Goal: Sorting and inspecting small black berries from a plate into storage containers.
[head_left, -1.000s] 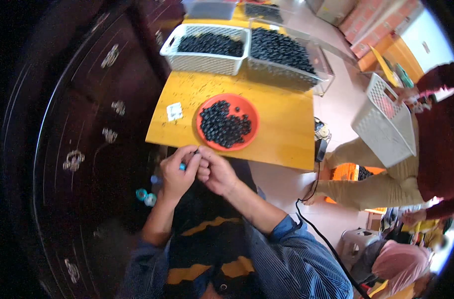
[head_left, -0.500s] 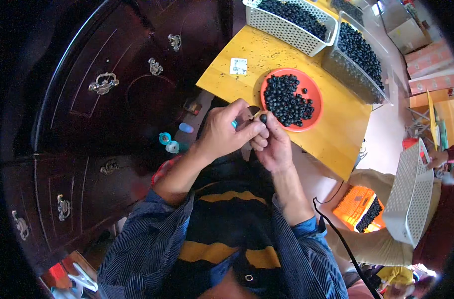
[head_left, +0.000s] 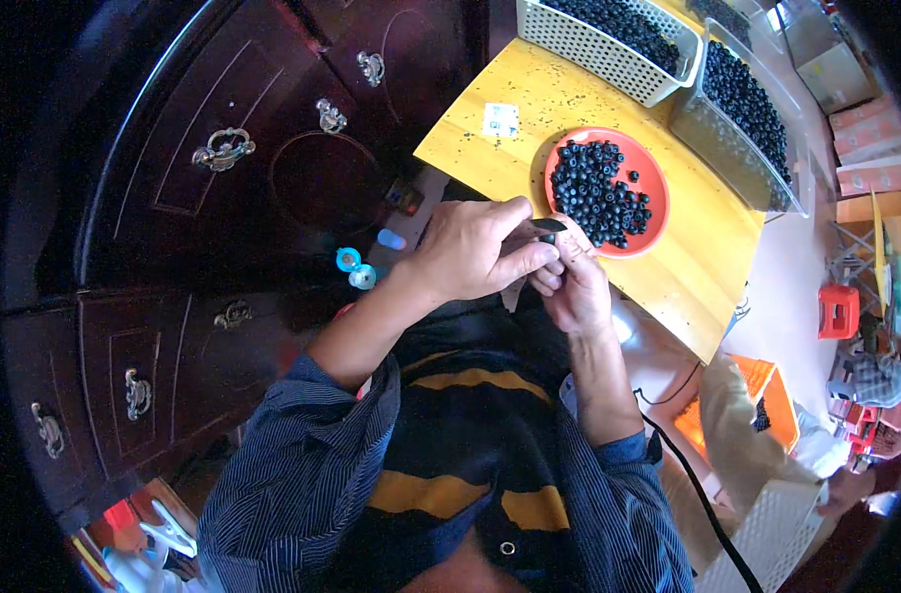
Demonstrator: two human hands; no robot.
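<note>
My left hand (head_left: 470, 252) is closed round a small knife, its handle hidden in the fingers. The short dark blade (head_left: 549, 226) sticks out toward my right hand (head_left: 577, 289). Pinched in the right fingertips is a small round black bead-like piece (head_left: 547, 239), mostly covered by the blade and the left thumb. Both hands meet just in front of a red-orange plate (head_left: 651, 163) on the yellow table (head_left: 692, 292). Many similar black pieces (head_left: 599, 188) lie heaped on that plate.
A white perforated basket (head_left: 658, 91) and a clear plastic bin (head_left: 712, 138), both full of black pieces, stand at the table's far side. Dark crumbs and a white card (head_left: 501, 120) lie on the tabletop. A dark cabinet (head_left: 223, 227) rises on the left. Another person's hand (head_left: 851, 489) is by a white basket (head_left: 767, 534).
The blade has come over the black piece, covering more of it. My view has shifted slightly, so the table sits further right. The other person's white basket has moved lower, toward me.
</note>
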